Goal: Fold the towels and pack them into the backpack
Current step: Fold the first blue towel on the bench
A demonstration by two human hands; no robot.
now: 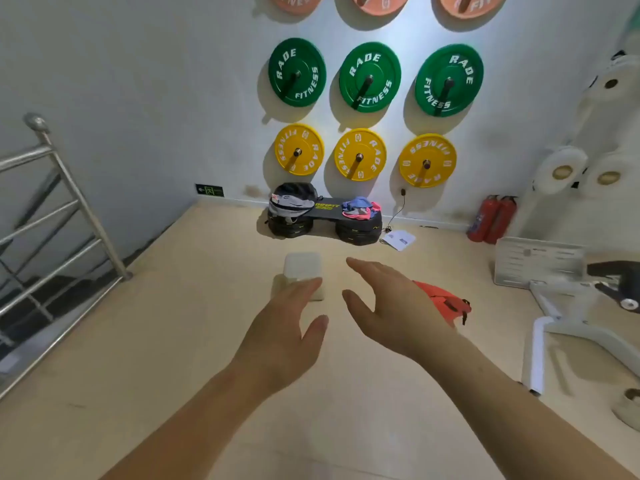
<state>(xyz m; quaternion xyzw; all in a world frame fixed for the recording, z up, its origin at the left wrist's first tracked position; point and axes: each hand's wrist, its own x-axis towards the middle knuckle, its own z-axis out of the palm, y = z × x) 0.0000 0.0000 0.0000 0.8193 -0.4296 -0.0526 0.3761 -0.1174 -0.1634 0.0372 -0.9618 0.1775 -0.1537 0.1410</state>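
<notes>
left hand [287, 327], right hand [391, 306] empty, fingers spread. towels [360, 208] heaped far, right of backpack [292, 202]; loose folds may overfill it.

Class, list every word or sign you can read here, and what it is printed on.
"RADE FITNESS": three round green weight plates.
"RADE FITNESS": three round yellow weight plates below them.
Cut off: lettering on the round orange plates.
Too blurred: yellow print on the black step platform; small green wall sign.
</notes>
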